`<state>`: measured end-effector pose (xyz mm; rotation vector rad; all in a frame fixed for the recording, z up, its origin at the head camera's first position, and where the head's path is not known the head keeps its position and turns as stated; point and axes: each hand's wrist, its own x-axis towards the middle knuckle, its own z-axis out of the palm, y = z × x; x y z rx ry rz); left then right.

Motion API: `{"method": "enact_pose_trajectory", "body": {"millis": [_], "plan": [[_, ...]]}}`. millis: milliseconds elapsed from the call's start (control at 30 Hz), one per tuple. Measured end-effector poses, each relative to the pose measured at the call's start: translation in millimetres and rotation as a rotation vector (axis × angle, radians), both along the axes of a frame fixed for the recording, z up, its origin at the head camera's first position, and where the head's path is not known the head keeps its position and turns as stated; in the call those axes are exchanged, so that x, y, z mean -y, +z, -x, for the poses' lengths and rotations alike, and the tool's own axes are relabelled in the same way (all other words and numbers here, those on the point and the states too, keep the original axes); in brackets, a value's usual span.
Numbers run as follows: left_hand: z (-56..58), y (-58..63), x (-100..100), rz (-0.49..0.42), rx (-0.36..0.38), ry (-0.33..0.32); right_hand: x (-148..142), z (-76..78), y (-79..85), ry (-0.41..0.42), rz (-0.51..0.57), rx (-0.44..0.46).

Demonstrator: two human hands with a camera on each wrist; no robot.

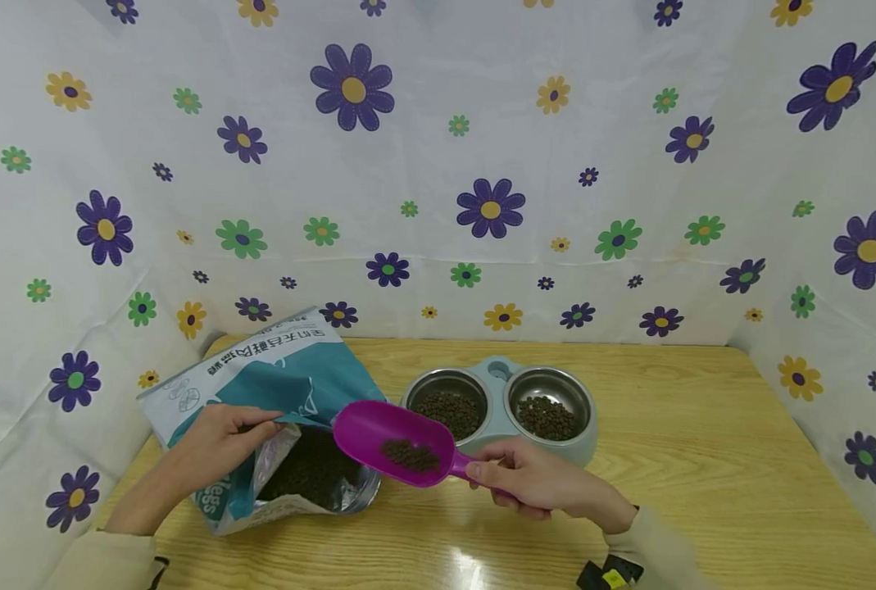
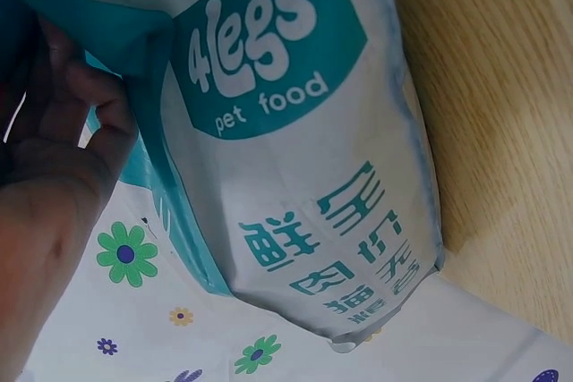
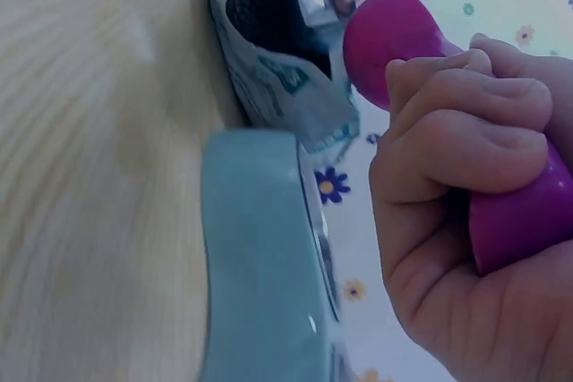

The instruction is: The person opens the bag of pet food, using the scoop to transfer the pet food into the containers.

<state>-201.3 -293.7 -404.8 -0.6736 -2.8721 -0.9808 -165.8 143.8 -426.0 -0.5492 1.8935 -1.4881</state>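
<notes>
My right hand point(image 1: 529, 478) grips the handle of a magenta scoop point(image 1: 364, 426), its fingers wrapped round it in the right wrist view. Brown kibble point(image 1: 411, 455) lies in the scoop, which hangs between the bag and the bowls. My left hand point(image 1: 220, 442) pinches the upper edge of a teal and white pet food bag point(image 1: 342, 360), holding its mouth apart. Dark kibble shows inside the bag, which lies on its side with the mouth towards me. In the left wrist view the bag's printed front point(image 2: 269, 131) reads "4Legs pet food".
A pale blue double feeder point(image 1: 587, 434) stands right of the bag on the wooden table point(image 1: 688, 459). Both its steel bowls, the left bowl point(image 1: 426, 383) and the right bowl point(image 1: 574, 393), contain kibble. A white flowered cloth point(image 1: 423, 164) hangs behind and at both sides.
</notes>
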Motion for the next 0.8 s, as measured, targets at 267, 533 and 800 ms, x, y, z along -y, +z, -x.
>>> {"method": "enact_pose_trajectory", "body": {"millis": [267, 533, 800], "plan": [[-0.5, -1.4, 0, -0.008, -0.001, 0.002, -47, -1.3, 14.0, -0.070, -0.101, -0.110], [-0.9, -2.8, 0, -0.009, -0.002, 0.000, -100, -5.7, 21.0, -0.198, -0.233, -0.167], [-0.2, -3.4, 1, -0.004, 0.007, 0.014, -137, -12.7, 23.4, -0.319, -0.348, -0.158]]}}
